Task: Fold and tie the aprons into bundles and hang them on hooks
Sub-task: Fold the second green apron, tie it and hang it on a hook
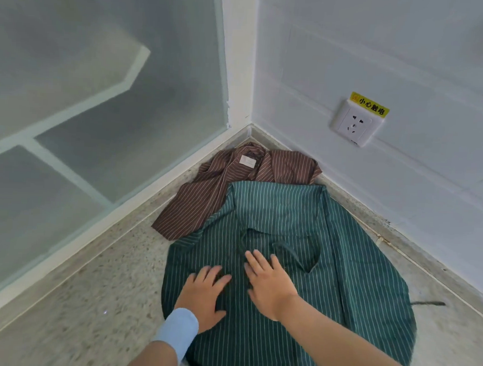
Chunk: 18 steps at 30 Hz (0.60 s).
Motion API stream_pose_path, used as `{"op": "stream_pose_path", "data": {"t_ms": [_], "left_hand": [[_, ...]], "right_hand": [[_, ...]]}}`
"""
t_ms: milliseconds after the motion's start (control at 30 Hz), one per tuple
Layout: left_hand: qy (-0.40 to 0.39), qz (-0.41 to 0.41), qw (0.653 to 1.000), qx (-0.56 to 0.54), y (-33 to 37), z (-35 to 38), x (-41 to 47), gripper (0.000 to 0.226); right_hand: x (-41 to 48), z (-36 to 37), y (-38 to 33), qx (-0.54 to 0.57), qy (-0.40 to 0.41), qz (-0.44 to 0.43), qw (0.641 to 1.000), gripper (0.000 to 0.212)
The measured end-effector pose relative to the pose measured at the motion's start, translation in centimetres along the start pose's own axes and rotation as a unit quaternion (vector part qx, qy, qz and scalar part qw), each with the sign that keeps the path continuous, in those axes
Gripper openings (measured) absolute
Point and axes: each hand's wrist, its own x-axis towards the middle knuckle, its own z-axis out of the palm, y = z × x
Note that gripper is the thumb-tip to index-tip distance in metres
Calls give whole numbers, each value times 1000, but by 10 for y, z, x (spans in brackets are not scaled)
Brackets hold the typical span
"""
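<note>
A green striped apron (356,272) lies spread on the speckled floor in a room corner, its sides folded inward and its ties lying on the middle. My left hand (205,295) and my right hand (270,285) rest flat on it side by side, fingers spread, holding nothing. A brown striped apron (206,192) lies crumpled behind the green one, right in the corner, partly covered by it. One green tie (428,303) trails out on the floor at the right.
A frosted glass partition (99,105) with a white frame runs along the left. A white wall on the right carries a power socket (356,123) with a yellow warning label. The floor (88,300) is speckled stone.
</note>
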Motion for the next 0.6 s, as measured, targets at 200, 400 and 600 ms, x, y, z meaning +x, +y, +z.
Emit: {"op": "stream_pose_path", "data": {"t_ms": [200,400,600], "left_hand": [[36,-167,984,-49,-27,-6,-50,70],[11,-413,856,-310,-6,18,-94,92],[-100,-382,843,-366,-2,25,-109,18]], "right_hand": [[-35,-7,-15,-56,-25,55,997,93],[-76,-5,-78,172,44,-10,984,38],[-97,14,-112,155,-63,59,984,55]]}}
